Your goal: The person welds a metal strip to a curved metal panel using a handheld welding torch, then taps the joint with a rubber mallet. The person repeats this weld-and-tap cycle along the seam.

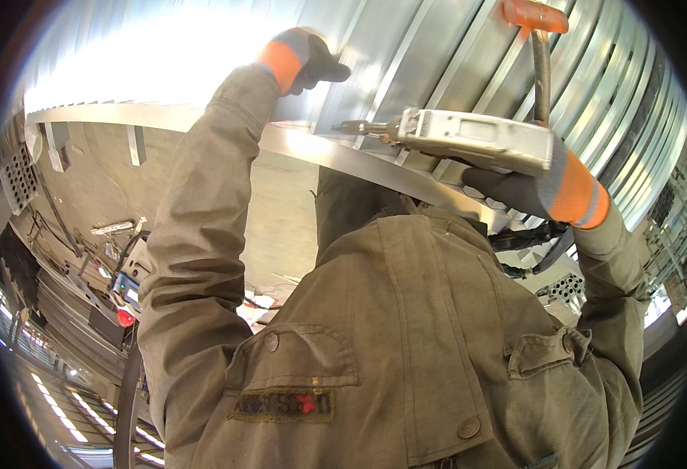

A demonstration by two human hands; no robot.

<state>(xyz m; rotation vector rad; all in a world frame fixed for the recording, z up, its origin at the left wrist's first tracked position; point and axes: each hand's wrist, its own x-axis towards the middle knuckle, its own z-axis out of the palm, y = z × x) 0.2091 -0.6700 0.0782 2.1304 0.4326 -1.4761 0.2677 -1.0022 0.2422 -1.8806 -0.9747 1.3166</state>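
1. A grey metal rivet tool is held level in the upper right of the view, its narrow nose pointed left and set against the galvanised sheet metal duct where a flat curved band crosses it.
2. The tool's boxy body is gripped from below by the right hand, in a dark glove with an orange and grey cuff; the fingers are clenched around the tool.
3. A long handle is seen rising from the rear of the tool, ending in an orange grip near the top edge.
4. The left hand, gloved the same way, is raised well to the left of the tool nose and pressed on the duct surface. The fingers are curled; whether anything is held in them cannot be told.
5. Both arms are covered by olive-green jacket sleeves. The jacket front, with buttoned chest pockets and a dark sewn patch, fills the lower middle of the view.
6. The duct is ribbed with raised seams running diagonally toward the upper right, strongly lit at upper left.
7. Beyond the left sleeve, a workshop floor is visible, with a small machine with a screen and a red knob beside it.
8. Perforated metal parts are noted at the far left edge.
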